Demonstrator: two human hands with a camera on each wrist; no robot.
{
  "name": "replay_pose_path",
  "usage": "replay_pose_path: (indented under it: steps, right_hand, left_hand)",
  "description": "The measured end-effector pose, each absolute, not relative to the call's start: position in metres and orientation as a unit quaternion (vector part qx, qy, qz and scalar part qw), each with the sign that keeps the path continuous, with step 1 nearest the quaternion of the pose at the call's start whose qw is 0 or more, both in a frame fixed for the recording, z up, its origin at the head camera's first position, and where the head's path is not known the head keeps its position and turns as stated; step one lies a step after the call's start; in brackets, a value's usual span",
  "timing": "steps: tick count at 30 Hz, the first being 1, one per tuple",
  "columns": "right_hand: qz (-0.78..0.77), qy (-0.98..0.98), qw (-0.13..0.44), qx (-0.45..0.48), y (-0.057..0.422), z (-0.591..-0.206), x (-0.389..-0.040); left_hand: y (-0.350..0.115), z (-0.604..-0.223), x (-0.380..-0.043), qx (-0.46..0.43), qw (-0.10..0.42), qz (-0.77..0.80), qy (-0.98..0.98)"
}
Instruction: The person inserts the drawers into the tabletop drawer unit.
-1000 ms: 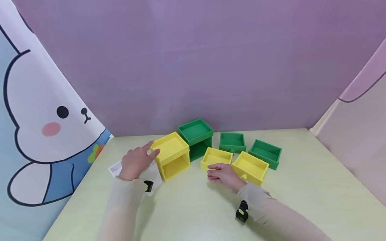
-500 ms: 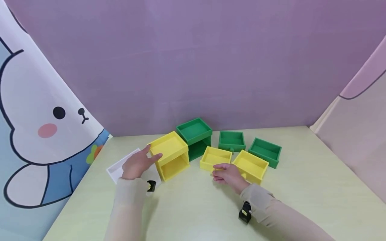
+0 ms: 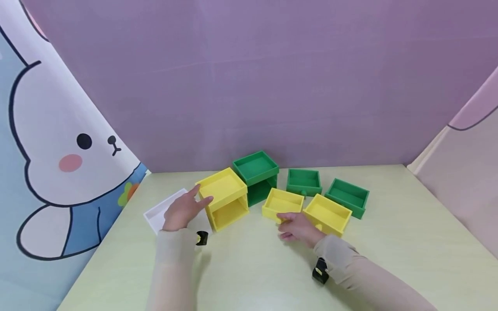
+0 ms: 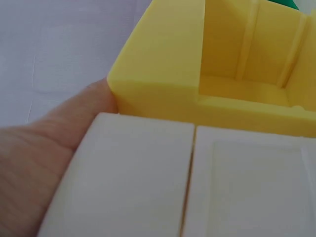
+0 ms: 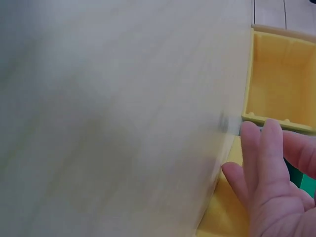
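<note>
A yellow cabinet with an empty drawer bay [image 3: 230,214] stands left of centre. My left hand [image 3: 184,211] touches its left upper corner with spread thumb and index finger. In the left wrist view, a finger [image 4: 96,98] meets that cabinet's edge behind a white cabinet [image 4: 118,173]. My right hand [image 3: 301,228] hovers by the front of a yellow drawer [image 3: 283,201], its fingertips close to the knob. Whether they touch the knob is hard to tell. The right wrist view shows nearly straight fingers [image 5: 269,163] in front of the yellow cabinet's opening [image 5: 281,79].
Behind the yellow cabinet stands a green cabinet [image 3: 256,168], also with its bay empty. A second yellow drawer [image 3: 328,212] lies right of the first. Two green drawers, one at the back [image 3: 304,180] and one farther right [image 3: 347,196], rest on the pale table [image 3: 249,272].
My right hand has shifted right, from the drawer's front left toward its knob, fingers spreading a little. My left hand stays at the yellow cabinet's corner. The head view has swayed slightly.
</note>
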State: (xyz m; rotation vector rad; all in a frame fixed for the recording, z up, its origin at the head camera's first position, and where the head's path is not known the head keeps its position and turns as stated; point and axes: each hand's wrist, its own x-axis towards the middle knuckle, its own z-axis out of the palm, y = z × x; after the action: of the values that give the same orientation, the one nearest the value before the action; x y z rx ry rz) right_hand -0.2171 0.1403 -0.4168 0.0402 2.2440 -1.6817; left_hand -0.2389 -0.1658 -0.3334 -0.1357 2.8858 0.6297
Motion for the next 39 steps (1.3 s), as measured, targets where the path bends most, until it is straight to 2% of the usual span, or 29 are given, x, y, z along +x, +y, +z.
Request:
replay_pose_path:
  steps: [5,9,24,32,39]
  right_hand:
    - [-0.587,0.786,0.192,-0.022,0.14,-0.415,-0.217]
    - [-0.603,0.775,0.189,-0.018,0.142,-0.417,-0.217]
    - [-0.577,0.812,0.073,0.04,0.148,-0.409,-0.216]
    - [-0.594,0.801,0.068,0.041,0.15,-0.408,-0.209]
    - [-0.56,0.828,0.034,0.012,0.153,-0.41,-0.198]
  left_hand:
    - [-0.165,-0.334,-0.239,-0.055,0.088,0.205,0.973]
    - [-0.163,-0.334,-0.239,-0.058,0.087,0.197,0.975]
    - [-0.16,-0.325,-0.233,-0.07,0.101,0.184,0.975]
    - [-0.163,-0.325,-0.235,-0.066,0.103,0.169,0.978]
    - [-0.165,-0.329,-0.233,-0.064,0.112,0.173,0.976]
